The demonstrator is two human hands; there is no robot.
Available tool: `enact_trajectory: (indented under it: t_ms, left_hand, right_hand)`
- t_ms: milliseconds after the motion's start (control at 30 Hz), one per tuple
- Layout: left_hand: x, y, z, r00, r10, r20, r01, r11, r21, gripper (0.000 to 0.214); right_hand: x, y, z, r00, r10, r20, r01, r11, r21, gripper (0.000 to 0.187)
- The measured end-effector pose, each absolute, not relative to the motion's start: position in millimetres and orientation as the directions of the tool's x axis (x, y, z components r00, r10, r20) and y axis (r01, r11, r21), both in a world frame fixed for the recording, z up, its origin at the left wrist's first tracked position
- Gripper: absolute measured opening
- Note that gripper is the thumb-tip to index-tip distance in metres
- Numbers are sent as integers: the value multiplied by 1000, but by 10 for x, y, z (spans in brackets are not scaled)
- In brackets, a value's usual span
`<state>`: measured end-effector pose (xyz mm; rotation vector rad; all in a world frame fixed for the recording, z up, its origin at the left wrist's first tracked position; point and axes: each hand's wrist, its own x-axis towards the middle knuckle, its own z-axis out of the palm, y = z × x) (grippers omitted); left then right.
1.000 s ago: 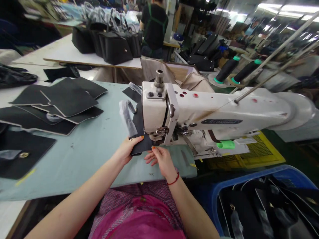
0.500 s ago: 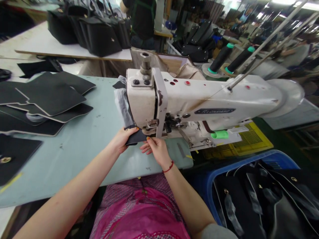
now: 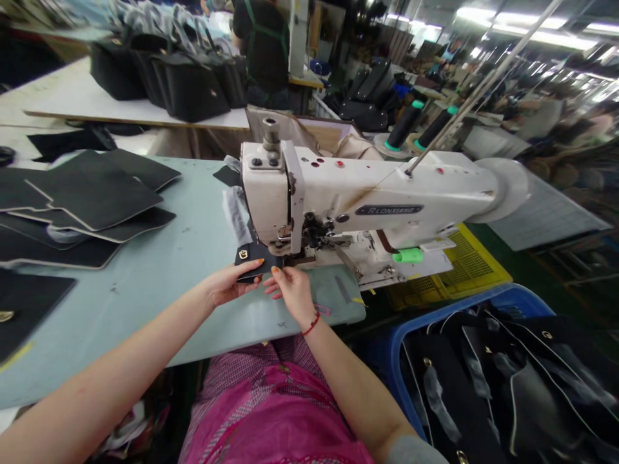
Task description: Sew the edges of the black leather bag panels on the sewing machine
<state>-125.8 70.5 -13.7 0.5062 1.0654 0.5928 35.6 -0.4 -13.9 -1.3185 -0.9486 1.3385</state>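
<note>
Black panel (image 3: pixel 256 251), 1, in left hand (image 3: pixel 231 283); thread cones (image 3: pixel 404 126), 2.

Left arm (image 3: pixel 126 351) is stretched out pretty long and straight from the lower left, and the left hand (image 3: pixel 233 283) is clamped in a grip, thumb on top, fingers tucked underneath. Right arm (image 3: pixel 351 377) slants up from the lower right, with the right hand (image 3: pixel 294 293) loosely curled just beside the left one, orange nails showing on both btw.
</note>
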Motion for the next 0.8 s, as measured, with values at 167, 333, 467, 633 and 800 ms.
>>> enact_trajectory:
  t_ms: [167, 333, 467, 633, 800]
  left_hand:
    - [-1266, 700, -67, 374, 740, -559, -207, 654, 727, 32]
    - [-1267, 719, -65, 369, 770, -520, -209, 614, 761, 33]
    - [-1256, 770, -42, 351, 786, -509, -183, 591, 786, 33]
    - [-1265, 826, -39, 355, 793, -494, -181, 577, 796, 36]
    - [-1286, 839, -89, 336, 813, -475, -186, 552, 813, 37]
  right_hand:
    - [259, -10, -190, 104, 960, -259, -236, -229, -944, 48]
    - [240, 35, -191, 126, 952, -278, -253, -240, -937, 47]
    - [218, 83, -194, 144, 950, -277, -250, -236, -939, 49]
    - [137, 125, -199, 174, 944, -280, -269, -228, -936, 48]
    - [30, 139, -180, 219, 933, -285, -296, -215, -931, 46]
